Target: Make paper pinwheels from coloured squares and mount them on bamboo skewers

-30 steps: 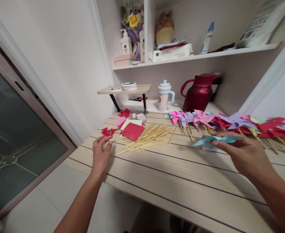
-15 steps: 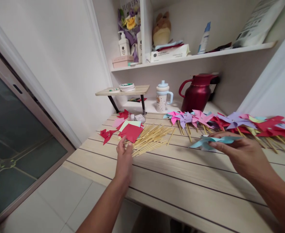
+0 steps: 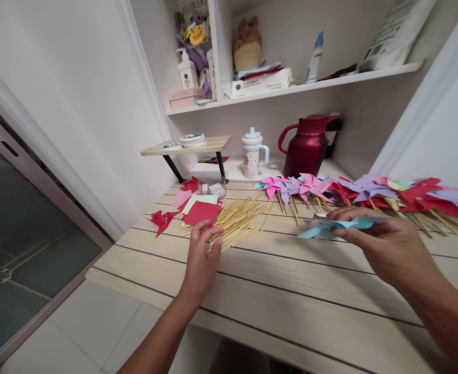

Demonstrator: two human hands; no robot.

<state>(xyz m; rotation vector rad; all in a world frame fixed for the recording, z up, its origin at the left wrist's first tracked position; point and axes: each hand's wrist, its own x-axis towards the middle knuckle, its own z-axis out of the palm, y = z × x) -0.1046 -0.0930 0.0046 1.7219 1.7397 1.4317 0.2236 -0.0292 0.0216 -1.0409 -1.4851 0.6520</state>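
Note:
Over the near ends of a pile of thin wooden sticks (image 3: 244,221), my left hand (image 3: 203,254) has its thumb and fingers apart, with its fingertips at the sticks; whether they touch is hard to tell. A red paper square (image 3: 202,213) lies just beyond those fingers, on other paper sheets. To the right, above the table, my right hand (image 3: 384,244) pinches a light blue paper pinwheel head (image 3: 326,227) between thumb and fingers. Part of that pinwheel is hidden by the hand. Finished pinwheels on sticks (image 3: 365,188) lie in a row behind it.
A folded red paper piece (image 3: 162,221) lies at the left of the slatted table (image 3: 275,291). Behind stand a small raised stand (image 3: 209,144), a lidded cup (image 3: 251,156) and a dark red jug (image 3: 309,148). A shelf (image 3: 302,88) runs above.
My left hand has shifted right, from beside the red paper to the stick ends, and its fingers have spread. The right hand still holds the blue pinwheel head. The view has turned slightly right.

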